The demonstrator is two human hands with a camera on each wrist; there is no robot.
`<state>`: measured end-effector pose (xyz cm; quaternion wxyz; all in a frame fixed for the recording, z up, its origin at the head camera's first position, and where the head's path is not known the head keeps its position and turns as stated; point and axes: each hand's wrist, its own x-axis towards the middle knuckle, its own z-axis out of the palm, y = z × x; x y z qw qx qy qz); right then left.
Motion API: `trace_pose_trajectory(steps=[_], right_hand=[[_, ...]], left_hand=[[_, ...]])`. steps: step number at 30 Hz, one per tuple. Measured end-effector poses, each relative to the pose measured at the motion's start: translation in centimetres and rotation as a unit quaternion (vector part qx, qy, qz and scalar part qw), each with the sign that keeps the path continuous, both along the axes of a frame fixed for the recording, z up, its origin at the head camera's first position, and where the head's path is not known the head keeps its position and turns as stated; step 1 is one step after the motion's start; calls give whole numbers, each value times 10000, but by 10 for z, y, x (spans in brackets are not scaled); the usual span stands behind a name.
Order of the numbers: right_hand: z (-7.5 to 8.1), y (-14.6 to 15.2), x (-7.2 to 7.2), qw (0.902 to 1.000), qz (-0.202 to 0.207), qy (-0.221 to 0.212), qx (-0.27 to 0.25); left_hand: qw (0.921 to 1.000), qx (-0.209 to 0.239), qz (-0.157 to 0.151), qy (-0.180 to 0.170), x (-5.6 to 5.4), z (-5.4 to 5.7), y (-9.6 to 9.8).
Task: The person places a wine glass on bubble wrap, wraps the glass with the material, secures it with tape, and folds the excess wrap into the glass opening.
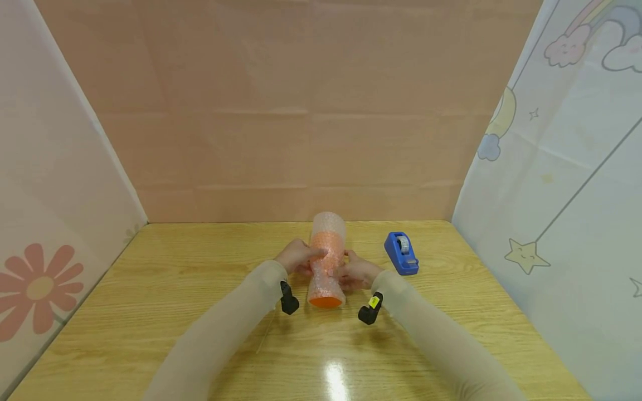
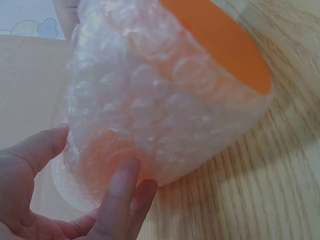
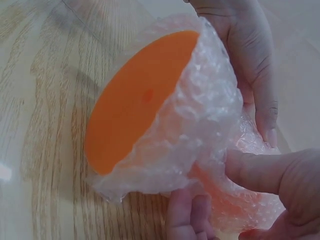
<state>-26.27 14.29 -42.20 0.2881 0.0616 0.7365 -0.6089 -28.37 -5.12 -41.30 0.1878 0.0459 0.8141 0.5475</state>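
Glare whitens the near tabletop (image 1: 321,345); wrist views look dim, perhaps slightly blurred.

The worktop (image 1: 165,267) has room at far left; the wrapped bundle (image 1: 328,239) blocks the middle; a tape holder (image 1: 401,256) stands right of it. A wall (image 1: 301,139) blocks the back.

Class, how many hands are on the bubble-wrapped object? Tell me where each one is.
2. The left hand grips the left side of the bubble-wrapped object; the right hand holds its right side, nearer the orange end. Neither is hidden, though some fingers partly are.
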Motion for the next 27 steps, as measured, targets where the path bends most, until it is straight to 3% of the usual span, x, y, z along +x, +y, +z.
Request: trace_pose_trajectory(steps=[10, 16, 20, 27], right_hand=[[-1, -4, 1, 9997, -68, 65, -210], [3, -6, 4, 9994, 122, 339, 1], [5, -10, 5, 9991, 59, 421, 94], [2, -13, 2, 9974, -53, 566, 439]], left_hand=[[9995, 181, -73, -240, -8, -10, -4], [9980, 448, -135, -429, -9, -13, -7], [9964, 630, -206, -535, -6, -10, -10], [9930, 888, -192, -758, -9, -17, -13]])
